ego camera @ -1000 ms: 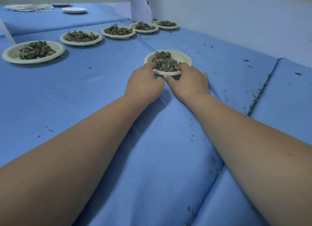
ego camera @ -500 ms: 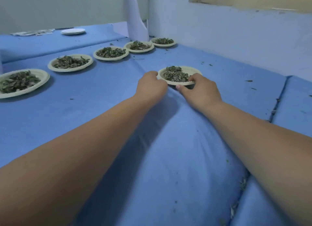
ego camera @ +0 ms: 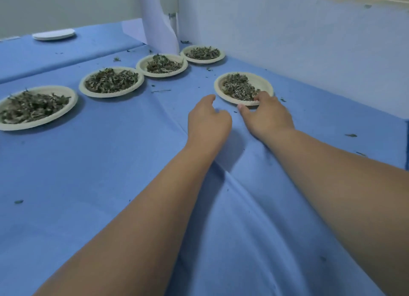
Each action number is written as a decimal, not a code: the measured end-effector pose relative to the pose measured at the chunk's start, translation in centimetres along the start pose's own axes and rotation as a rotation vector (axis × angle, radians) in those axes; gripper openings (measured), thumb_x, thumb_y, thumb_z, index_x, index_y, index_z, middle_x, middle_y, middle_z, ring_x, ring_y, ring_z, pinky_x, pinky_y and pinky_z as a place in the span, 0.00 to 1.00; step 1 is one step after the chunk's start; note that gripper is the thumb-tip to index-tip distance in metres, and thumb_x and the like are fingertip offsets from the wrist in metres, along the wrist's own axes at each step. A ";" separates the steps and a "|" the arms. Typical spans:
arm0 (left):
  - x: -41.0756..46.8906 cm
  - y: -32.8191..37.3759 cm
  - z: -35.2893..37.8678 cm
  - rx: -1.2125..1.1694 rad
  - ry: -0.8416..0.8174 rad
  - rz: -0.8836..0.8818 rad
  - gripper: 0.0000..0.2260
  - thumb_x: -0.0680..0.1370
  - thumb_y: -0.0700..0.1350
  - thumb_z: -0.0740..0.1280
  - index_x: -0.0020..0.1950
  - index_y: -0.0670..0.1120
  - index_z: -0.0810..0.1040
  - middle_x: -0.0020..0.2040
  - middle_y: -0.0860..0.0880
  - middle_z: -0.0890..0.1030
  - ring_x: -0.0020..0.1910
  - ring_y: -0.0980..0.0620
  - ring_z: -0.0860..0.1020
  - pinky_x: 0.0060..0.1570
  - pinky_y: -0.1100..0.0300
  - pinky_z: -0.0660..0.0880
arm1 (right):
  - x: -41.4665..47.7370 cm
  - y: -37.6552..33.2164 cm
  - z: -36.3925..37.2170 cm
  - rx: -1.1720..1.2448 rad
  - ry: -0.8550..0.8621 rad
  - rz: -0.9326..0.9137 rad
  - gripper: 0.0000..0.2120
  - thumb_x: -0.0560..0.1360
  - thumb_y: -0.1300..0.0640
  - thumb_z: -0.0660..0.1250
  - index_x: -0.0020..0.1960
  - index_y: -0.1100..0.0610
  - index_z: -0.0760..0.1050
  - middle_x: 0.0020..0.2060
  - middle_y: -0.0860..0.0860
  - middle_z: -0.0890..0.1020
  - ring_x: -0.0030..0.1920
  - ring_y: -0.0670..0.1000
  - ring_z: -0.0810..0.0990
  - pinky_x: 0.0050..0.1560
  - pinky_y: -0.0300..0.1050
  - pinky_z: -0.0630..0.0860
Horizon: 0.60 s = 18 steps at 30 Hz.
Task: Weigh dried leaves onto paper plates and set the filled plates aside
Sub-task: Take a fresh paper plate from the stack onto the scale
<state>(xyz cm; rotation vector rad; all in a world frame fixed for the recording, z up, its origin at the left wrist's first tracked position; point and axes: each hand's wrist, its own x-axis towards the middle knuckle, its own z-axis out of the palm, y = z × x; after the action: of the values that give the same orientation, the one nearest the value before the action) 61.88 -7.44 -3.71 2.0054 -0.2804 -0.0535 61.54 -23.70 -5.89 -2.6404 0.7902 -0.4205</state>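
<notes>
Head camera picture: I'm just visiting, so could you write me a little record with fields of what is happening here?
Surface: blue cloth, with leaf bits scattered on it
Being handled: plate of dried leaves, near the wall
Right hand: pinches that plate's near rim
Left hand: beside the plate, apart from it, holding nothing
Set aside: four filled plates in a row to the left
Far back: stack of empty plates

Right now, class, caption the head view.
Right hand pinches a filled paper plate beside a row of four leaf-filled plates.
</notes>
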 end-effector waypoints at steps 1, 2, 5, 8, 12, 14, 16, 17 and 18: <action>0.4 -0.5 0.1 -0.021 0.005 -0.011 0.25 0.79 0.40 0.62 0.78 0.45 0.69 0.76 0.48 0.72 0.73 0.50 0.72 0.59 0.66 0.64 | 1.5 -0.1 0.4 -0.029 -0.005 0.011 0.31 0.77 0.34 0.59 0.73 0.52 0.66 0.69 0.59 0.73 0.69 0.63 0.71 0.69 0.59 0.67; 0.8 -0.8 0.3 -0.035 0.006 -0.011 0.25 0.79 0.40 0.62 0.78 0.46 0.69 0.76 0.49 0.72 0.73 0.51 0.71 0.60 0.65 0.64 | 3.0 -0.2 0.7 -0.050 -0.009 0.024 0.32 0.77 0.33 0.58 0.73 0.52 0.66 0.69 0.59 0.72 0.70 0.62 0.70 0.69 0.60 0.66; 1.6 -1.3 0.3 -0.038 -0.024 0.018 0.25 0.79 0.41 0.62 0.77 0.47 0.70 0.75 0.50 0.73 0.72 0.53 0.73 0.61 0.64 0.66 | 6.9 -0.6 1.5 -0.078 -0.014 0.055 0.32 0.77 0.33 0.56 0.73 0.52 0.65 0.70 0.59 0.71 0.70 0.63 0.70 0.70 0.61 0.65; 2.0 -1.2 0.2 -0.015 -0.082 0.037 0.25 0.79 0.40 0.61 0.77 0.48 0.71 0.74 0.51 0.74 0.72 0.53 0.73 0.66 0.62 0.68 | 9.7 -1.2 1.9 -0.085 -0.020 0.079 0.32 0.77 0.34 0.56 0.73 0.52 0.64 0.71 0.59 0.70 0.71 0.63 0.69 0.70 0.62 0.64; 2.1 -1.5 0.1 0.014 -0.124 0.045 0.26 0.79 0.41 0.62 0.78 0.50 0.70 0.74 0.52 0.74 0.73 0.54 0.72 0.66 0.62 0.67 | 12.2 -1.6 2.4 -0.067 -0.004 0.110 0.31 0.77 0.34 0.57 0.73 0.51 0.64 0.70 0.57 0.71 0.71 0.61 0.69 0.69 0.60 0.64; 1.9 -1.5 0.1 0.020 -0.120 0.046 0.26 0.78 0.41 0.62 0.78 0.50 0.70 0.73 0.52 0.76 0.71 0.54 0.72 0.64 0.63 0.68 | 12.9 -1.5 2.5 -0.064 -0.014 0.126 0.30 0.76 0.33 0.57 0.72 0.49 0.65 0.69 0.56 0.72 0.71 0.60 0.70 0.70 0.61 0.62; 1.8 -1.6 0.3 0.013 -0.115 0.038 0.26 0.78 0.41 0.62 0.77 0.51 0.71 0.72 0.52 0.76 0.70 0.55 0.74 0.59 0.67 0.68 | 13.4 -1.6 2.7 -0.068 -0.020 0.127 0.30 0.76 0.33 0.57 0.71 0.48 0.66 0.68 0.55 0.73 0.70 0.60 0.70 0.71 0.63 0.60; 1.7 -1.6 0.3 0.011 -0.111 0.037 0.25 0.78 0.41 0.62 0.76 0.51 0.72 0.71 0.52 0.77 0.68 0.55 0.75 0.54 0.71 0.67 | 13.6 -1.6 2.7 -0.074 -0.019 0.127 0.30 0.76 0.32 0.57 0.71 0.48 0.66 0.68 0.55 0.74 0.70 0.60 0.71 0.71 0.64 0.59; 1.7 -1.7 0.5 0.010 -0.103 0.037 0.25 0.78 0.41 0.61 0.75 0.52 0.73 0.69 0.51 0.78 0.65 0.54 0.76 0.48 0.74 0.66 | 13.9 -1.7 2.8 -0.078 -0.025 0.128 0.30 0.76 0.32 0.56 0.71 0.48 0.66 0.68 0.54 0.74 0.70 0.60 0.71 0.72 0.65 0.58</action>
<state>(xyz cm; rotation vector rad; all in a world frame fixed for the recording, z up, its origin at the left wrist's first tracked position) 63.71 -7.53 -5.26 2.0100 -0.3844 -0.1330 74.47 -29.62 -5.18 -2.6413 0.9801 -0.3284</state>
